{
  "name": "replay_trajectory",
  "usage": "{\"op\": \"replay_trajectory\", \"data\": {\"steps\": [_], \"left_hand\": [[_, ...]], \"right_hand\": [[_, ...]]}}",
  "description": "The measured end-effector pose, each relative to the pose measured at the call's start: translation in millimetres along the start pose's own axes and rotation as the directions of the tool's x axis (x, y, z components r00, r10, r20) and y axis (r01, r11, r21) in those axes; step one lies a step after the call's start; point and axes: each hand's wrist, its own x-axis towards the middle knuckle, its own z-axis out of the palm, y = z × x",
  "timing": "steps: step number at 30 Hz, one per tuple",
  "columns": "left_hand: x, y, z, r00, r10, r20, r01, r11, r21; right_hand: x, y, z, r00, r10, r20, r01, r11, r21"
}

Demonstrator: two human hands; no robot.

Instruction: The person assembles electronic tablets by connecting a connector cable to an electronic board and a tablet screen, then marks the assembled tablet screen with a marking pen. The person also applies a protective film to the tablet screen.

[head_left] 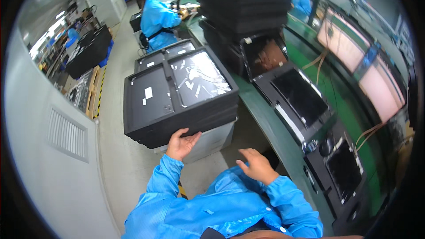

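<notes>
My left hand is at the near edge of a stack of black foam trays. Its fingers are spread, palm up, and the fingertips reach the lower edge of the stack; whether they touch it I cannot tell. In the top tray's right compartment lies a flat panel under clear wrap with white strips; the left one holds a dark panel with white labels. My right hand hangs in front of my body beside the workbench, fingers apart and nothing in them.
A light grey bin supports the stack. The green workbench on the right carries black-screened panels, another panel and tall stacked black trays. A co-worker in blue stands beyond. A white vented wall borders the left.
</notes>
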Motion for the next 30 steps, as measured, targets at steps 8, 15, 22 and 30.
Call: {"op": "replay_trajectory", "data": {"steps": [8,15,22,30], "left_hand": [[9,-10,-1,0.996,0.042,0.084,-0.038,0.998,-0.055],[12,-12,13,0.985,0.148,0.091,-0.141,0.987,-0.075],[29,1,16,0.991,0.084,0.103,-0.079,0.996,-0.048],[75,48,33,0.993,0.003,0.119,0.004,0.998,-0.058]], "right_hand": [[114,3,114,0.907,-0.405,0.118,0.421,0.881,-0.216],[132,0,143,0.919,-0.39,0.063,0.382,0.836,-0.394],[131,2,140,0.921,-0.389,0.031,0.373,0.853,-0.365],[128,-4,144,0.934,-0.357,0.0,0.332,0.87,-0.364]]}}
